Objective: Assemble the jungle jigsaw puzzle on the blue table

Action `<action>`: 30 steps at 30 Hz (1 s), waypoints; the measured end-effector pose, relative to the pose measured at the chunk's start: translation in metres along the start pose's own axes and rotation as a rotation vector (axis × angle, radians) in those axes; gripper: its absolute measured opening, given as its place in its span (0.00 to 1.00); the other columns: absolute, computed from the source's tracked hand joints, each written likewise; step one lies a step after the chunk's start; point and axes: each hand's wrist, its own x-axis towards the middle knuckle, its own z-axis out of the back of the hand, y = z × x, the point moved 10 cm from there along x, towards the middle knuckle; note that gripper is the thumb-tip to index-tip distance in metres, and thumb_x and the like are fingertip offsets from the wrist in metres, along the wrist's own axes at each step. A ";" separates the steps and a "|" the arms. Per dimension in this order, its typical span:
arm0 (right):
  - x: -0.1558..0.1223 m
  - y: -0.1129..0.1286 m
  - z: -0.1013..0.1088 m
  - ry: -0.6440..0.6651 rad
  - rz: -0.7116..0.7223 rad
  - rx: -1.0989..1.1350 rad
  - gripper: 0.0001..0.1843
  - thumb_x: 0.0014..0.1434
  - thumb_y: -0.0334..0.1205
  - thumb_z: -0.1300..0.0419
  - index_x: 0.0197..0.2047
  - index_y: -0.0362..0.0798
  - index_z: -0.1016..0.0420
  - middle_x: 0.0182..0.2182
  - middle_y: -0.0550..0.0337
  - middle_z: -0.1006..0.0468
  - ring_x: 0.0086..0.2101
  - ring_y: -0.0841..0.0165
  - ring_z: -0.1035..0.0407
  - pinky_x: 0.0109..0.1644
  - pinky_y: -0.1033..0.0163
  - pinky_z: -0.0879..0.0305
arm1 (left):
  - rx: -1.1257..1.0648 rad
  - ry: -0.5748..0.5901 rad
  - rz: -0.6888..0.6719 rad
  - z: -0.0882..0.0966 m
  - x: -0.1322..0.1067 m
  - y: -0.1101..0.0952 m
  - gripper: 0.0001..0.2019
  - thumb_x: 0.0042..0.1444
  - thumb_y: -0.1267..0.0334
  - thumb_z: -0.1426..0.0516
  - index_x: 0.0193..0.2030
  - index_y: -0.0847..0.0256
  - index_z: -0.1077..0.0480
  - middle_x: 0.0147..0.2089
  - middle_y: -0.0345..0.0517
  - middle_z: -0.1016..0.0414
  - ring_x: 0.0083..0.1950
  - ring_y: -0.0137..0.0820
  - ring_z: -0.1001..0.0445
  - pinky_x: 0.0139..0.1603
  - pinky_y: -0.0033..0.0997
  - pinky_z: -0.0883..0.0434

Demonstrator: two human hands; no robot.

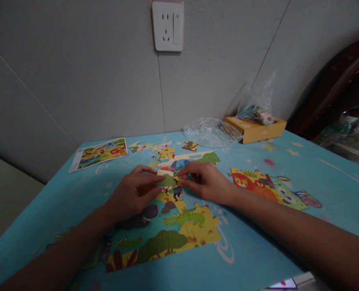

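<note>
My left hand [135, 194] grips the left side of a jigsaw puzzle piece [166, 180] with a green tree top, thumb and fingers at its edge. From the other side, my right hand [208, 182] pinches the right edge of the pieces there, by a small yellow patch; its fingertips partly cover that spot. Just below lies a joined puzzle section [179, 232] with a crocodile, a hippo and bushes. Behind my fingers is another section [211, 157] with a blue elephant and a green bush. Whether the held piece is locked into its neighbours, I cannot tell.
A picture card [102, 153] lies at the back left. Loose pieces [190, 145] sit toward the wall. Right of my right hand is a lion section [248, 182]. Clear plastic [211, 131] and a yellow box [259, 128] are at the back right. A phone-like object [288, 284] shows at the front edge.
</note>
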 end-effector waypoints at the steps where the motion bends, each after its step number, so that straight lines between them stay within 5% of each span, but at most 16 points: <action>1: 0.000 -0.001 0.000 0.005 -0.006 -0.005 0.10 0.58 0.38 0.39 0.42 0.48 0.21 0.33 0.59 0.24 0.28 0.72 0.37 0.33 0.64 0.42 | 0.001 -0.008 -0.004 0.001 0.000 0.000 0.14 0.59 0.61 0.40 0.50 0.58 0.22 0.43 0.50 0.20 0.50 0.38 0.26 0.49 0.40 0.25; 8: -0.002 -0.009 -0.007 0.048 -0.091 0.067 0.05 0.59 0.38 0.39 0.36 0.46 0.24 0.22 0.65 0.30 0.23 0.74 0.39 0.29 0.66 0.45 | -0.062 0.026 -0.110 0.000 -0.001 -0.014 0.17 0.59 0.63 0.39 0.55 0.56 0.25 0.39 0.47 0.19 0.55 0.40 0.27 0.52 0.42 0.25; 13: -0.002 -0.005 -0.008 0.041 -0.039 0.186 0.02 0.58 0.33 0.40 0.36 0.46 0.26 0.27 0.64 0.27 0.26 0.75 0.38 0.30 0.67 0.42 | -0.066 0.076 -0.133 -0.007 -0.004 -0.014 0.22 0.57 0.62 0.37 0.60 0.53 0.28 0.49 0.49 0.20 0.59 0.41 0.28 0.56 0.42 0.26; 30: -0.003 -0.004 -0.009 0.046 -0.001 0.215 0.04 0.58 0.32 0.41 0.37 0.45 0.26 0.26 0.66 0.30 0.24 0.76 0.39 0.29 0.68 0.42 | -0.007 0.076 -0.187 -0.008 -0.004 -0.016 0.22 0.59 0.59 0.37 0.60 0.55 0.29 0.51 0.48 0.21 0.58 0.39 0.27 0.55 0.39 0.26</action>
